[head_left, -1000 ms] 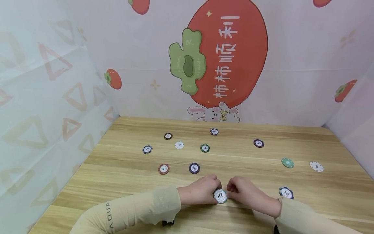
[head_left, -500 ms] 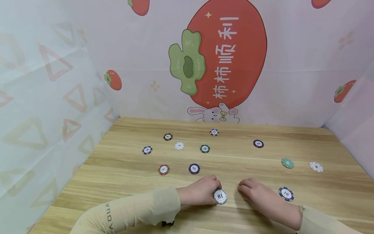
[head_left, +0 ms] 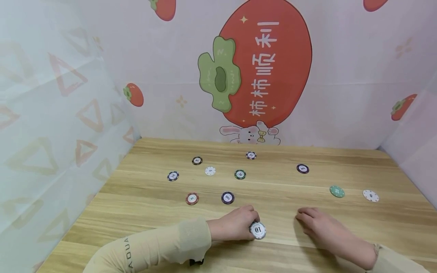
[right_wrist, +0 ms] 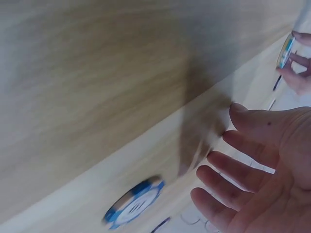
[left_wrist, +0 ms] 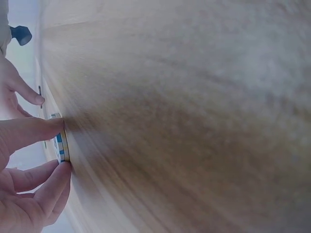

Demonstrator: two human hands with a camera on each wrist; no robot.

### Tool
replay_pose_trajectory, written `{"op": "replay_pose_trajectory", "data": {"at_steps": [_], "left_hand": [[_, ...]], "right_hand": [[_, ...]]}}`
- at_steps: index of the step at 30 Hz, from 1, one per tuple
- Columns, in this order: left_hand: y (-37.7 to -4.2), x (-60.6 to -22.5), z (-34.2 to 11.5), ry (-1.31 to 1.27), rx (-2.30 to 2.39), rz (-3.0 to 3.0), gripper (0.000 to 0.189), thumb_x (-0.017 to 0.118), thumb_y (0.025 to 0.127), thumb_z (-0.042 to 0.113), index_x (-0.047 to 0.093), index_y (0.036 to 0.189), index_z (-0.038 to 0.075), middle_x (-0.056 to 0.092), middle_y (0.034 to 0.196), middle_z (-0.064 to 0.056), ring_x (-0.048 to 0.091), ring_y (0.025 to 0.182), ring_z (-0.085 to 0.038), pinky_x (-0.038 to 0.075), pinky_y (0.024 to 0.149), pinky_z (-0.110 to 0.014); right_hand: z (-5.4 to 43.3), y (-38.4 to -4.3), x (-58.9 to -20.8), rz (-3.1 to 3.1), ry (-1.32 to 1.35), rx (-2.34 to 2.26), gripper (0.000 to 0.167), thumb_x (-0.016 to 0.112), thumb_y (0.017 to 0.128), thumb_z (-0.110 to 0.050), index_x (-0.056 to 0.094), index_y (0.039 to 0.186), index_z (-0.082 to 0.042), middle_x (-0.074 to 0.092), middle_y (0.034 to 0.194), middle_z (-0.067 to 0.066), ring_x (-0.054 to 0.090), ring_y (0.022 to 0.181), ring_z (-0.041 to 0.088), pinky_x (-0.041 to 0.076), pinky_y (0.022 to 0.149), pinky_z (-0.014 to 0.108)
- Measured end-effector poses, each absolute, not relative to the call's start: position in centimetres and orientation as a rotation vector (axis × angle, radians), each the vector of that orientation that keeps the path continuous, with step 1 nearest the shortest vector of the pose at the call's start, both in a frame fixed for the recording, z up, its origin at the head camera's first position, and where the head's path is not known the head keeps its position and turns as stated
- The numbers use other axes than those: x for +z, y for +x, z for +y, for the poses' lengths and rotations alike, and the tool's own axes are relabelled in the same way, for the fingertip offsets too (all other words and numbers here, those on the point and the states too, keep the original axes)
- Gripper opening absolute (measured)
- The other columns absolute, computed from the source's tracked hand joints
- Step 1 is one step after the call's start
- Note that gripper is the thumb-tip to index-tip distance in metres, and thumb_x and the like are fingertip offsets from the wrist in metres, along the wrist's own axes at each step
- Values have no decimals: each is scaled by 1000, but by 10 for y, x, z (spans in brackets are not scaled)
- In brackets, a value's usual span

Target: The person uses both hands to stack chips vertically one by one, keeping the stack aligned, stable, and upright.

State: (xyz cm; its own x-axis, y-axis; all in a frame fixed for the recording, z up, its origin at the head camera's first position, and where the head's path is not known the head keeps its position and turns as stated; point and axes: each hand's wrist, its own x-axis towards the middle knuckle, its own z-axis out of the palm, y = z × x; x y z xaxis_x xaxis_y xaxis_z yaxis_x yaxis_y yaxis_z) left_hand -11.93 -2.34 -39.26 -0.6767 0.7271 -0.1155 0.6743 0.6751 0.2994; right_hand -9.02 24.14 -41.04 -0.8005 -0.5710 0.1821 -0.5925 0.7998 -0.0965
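Observation:
My left hand (head_left: 235,223) pinches a white-faced poker chip marked 10 (head_left: 258,230) between thumb and fingers, low at the table's front. In the left wrist view, blue and yellow edge bands show on the held chip (left_wrist: 61,145), perhaps a small stack; I cannot tell how many. My right hand (head_left: 324,227) hovers just above the wood to the right, fingers loosely spread and holding nothing. The right wrist view shows a blue-edged poker chip marked 10 (right_wrist: 136,206) lying near these fingers. From the head view my right hand hides that chip.
Poker chips lie scattered on the wooden table (head_left: 273,197): a purple 500 chip (head_left: 227,197), a red 5 chip (head_left: 192,198), a green 20 chip (head_left: 337,191), a white chip (head_left: 370,195) and several farther back. Patterned cloth walls (head_left: 348,94) border the table.
My right hand has drawn away from the held chip and moved right, over the blue-edged 10 chip. My left hand stays in place, still pinching its chip.

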Motion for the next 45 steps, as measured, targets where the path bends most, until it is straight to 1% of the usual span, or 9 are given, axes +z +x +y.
{"op": "replay_pose_trajectory", "data": {"at_steps": [5, 10, 15, 21, 24, 31, 37, 41, 45], "left_hand": [[-119, -394, -24, 1133, 347, 2657, 33, 78, 69, 18, 64, 97, 12, 51, 87, 7, 45, 74, 1, 38, 67, -10], [-119, -394, -24, 1134, 352, 2653, 32, 78, 69, 18, 64, 97, 11, 50, 86, 8, 45, 74, 2, 38, 67, -9], [-118, -393, -25, 1127, 362, 2649, 32, 78, 69, 18, 64, 97, 11, 50, 86, 8, 45, 74, 2, 38, 67, -9], [-118, -393, -26, 1125, 364, 2649, 31, 78, 70, 18, 64, 97, 11, 50, 86, 8, 45, 74, 2, 38, 67, -9], [-118, -393, -26, 1130, 360, 2652, 31, 77, 70, 18, 64, 97, 11, 50, 86, 7, 45, 74, 2, 38, 67, -9], [-119, -393, -26, 1124, 362, 2652, 32, 77, 70, 18, 64, 98, 11, 50, 87, 8, 45, 75, 2, 38, 68, -10], [-119, -394, -25, 1140, 374, 2648, 32, 77, 70, 18, 64, 98, 11, 50, 86, 8, 45, 74, 2, 38, 68, -9], [-119, -393, -25, 1152, 368, 2647, 32, 77, 70, 19, 64, 98, 10, 50, 86, 8, 45, 74, 2, 38, 67, -8], [-119, -391, -25, 1148, 358, 2648, 34, 78, 70, 20, 63, 99, 11, 50, 87, 7, 45, 75, 2, 38, 68, -8]], "right_hand": [[256, -90, -413, -2840, 880, 234, 32, 75, 69, -8, 64, 99, -4, 60, 104, 12, 59, 93, 29, 49, 76, 42], [268, -87, -414, -2813, 864, 206, 37, 79, 64, -7, 63, 97, -4, 60, 101, 12, 59, 89, 28, 50, 73, 41], [280, -85, -415, -2832, 847, 192, 38, 81, 61, -7, 62, 94, -5, 58, 98, 10, 60, 84, 25, 51, 68, 36], [291, -86, -419, -2802, 865, 207, 39, 82, 57, -5, 62, 90, -6, 53, 87, 2, 55, 73, 13, 48, 58, 28], [294, -85, -419, -2844, 826, 231, 39, 82, 57, -5, 61, 90, -8, 50, 85, -1, 52, 70, 9, 48, 57, 26], [297, -84, -418, -2870, 784, 229, 41, 81, 55, 2, 61, 89, -8, 52, 85, -1, 56, 73, 14, 50, 61, 29], [298, -87, -416, -2900, 725, 238, 41, 79, 52, 5, 61, 87, -7, 53, 85, 0, 56, 74, 17, 50, 63, 33], [299, -90, -414, -2949, 710, 271, 40, 80, 53, 3, 60, 86, -7, 52, 84, 0, 54, 74, 17, 49, 62, 32], [299, -94, -409, -2952, 719, 304, 41, 84, 50, -2, 59, 82, -11, 47, 82, -1, 51, 74, 15, 48, 61, 31]]}}
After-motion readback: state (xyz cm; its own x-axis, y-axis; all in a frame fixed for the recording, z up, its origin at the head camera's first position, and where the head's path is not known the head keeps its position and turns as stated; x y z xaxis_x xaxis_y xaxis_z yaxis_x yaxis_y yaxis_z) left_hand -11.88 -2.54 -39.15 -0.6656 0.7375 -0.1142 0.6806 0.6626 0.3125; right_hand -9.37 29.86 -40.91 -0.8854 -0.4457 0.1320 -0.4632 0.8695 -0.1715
